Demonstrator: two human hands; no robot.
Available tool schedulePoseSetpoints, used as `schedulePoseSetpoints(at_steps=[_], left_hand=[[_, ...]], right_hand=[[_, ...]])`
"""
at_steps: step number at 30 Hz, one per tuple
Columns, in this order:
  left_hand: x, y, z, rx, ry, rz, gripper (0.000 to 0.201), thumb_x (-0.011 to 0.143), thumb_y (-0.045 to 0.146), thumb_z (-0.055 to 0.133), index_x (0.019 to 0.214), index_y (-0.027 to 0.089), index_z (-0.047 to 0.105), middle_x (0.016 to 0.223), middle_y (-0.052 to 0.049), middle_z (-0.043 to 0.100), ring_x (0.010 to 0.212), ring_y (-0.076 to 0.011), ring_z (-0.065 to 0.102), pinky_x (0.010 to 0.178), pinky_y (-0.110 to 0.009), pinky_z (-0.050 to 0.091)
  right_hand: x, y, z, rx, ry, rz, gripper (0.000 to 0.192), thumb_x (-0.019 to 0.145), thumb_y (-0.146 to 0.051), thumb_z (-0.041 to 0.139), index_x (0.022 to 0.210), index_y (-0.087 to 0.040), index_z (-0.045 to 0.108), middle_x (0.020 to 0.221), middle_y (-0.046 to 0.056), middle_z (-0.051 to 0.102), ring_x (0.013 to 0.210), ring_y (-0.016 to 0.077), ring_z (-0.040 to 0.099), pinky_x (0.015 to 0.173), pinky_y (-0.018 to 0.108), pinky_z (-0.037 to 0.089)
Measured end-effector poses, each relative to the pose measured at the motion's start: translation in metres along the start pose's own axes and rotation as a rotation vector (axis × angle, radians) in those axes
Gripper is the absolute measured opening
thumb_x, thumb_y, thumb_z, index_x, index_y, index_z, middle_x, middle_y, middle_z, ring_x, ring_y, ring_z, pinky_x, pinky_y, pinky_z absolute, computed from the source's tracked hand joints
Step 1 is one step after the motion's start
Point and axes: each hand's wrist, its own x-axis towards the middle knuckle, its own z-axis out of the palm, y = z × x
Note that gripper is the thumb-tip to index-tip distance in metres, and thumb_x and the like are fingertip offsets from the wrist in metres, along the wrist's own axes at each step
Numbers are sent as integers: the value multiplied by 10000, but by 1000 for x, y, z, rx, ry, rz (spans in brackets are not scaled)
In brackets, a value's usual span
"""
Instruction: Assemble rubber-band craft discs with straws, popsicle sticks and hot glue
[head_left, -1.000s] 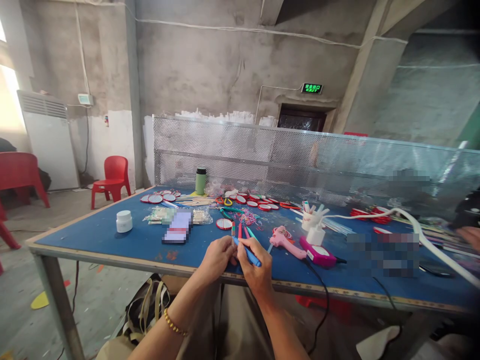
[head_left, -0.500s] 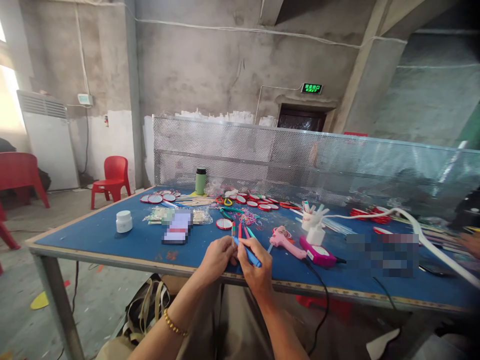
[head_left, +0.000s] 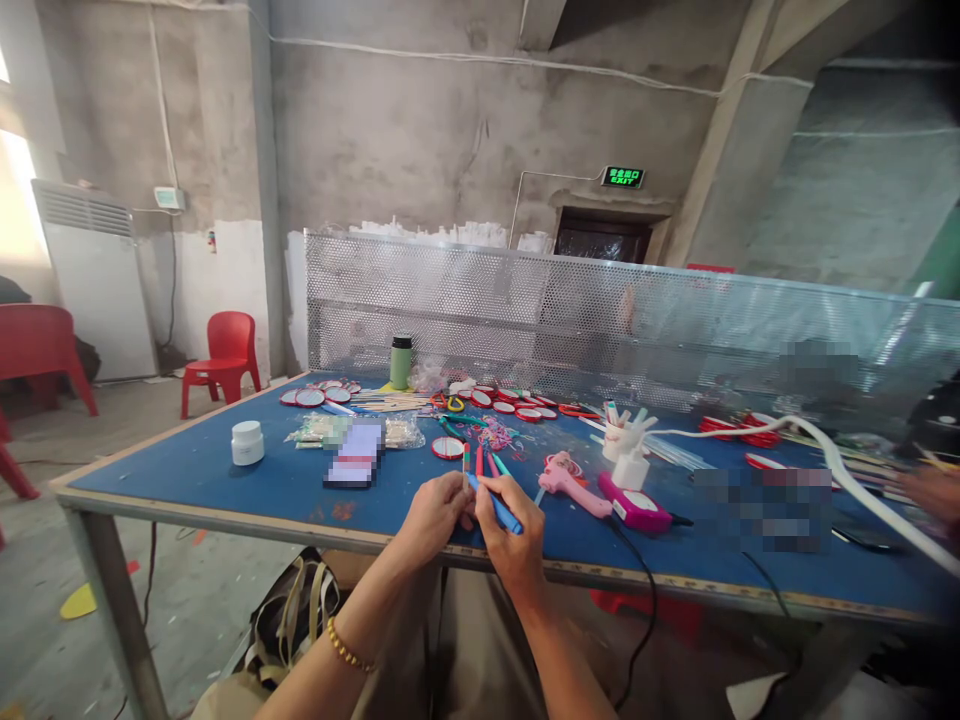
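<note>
Both hands (head_left: 480,520) unmoved, still pinched shut around blue pen (head_left: 496,508), co-worker's hand (head_left: 930,492) shifted.

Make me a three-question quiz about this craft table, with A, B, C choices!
1. Where is the white jar?
A. left part of the table
B. on the red chair
C. in a hand

2. What colour is the pen in the hands?
A. yellow
B. blue
C. black

3. How does the green bottle stand?
A. on its side
B. upside down
C. upright

Answers: 1 A, the jar sits alone on the blue top at the left. 2 B, the right hand and left hand grip a blue pen. 3 C, it stands with its cap up by the mesh screen.
</note>
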Motion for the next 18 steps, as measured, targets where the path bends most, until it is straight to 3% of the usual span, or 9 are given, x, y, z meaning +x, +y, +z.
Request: schedulePoseSetpoints(at_steps=[18], left_hand=[[-1,2,-1,-23,-5,-5,305,897,347,422,647,187,494,586,21,599,568,-130,575,571,-221,373]], right_hand=[[0,1,1,2,13,4,121,909,-194,527,878,-184,645,774,30,647,713,151,615,697,268,486]])
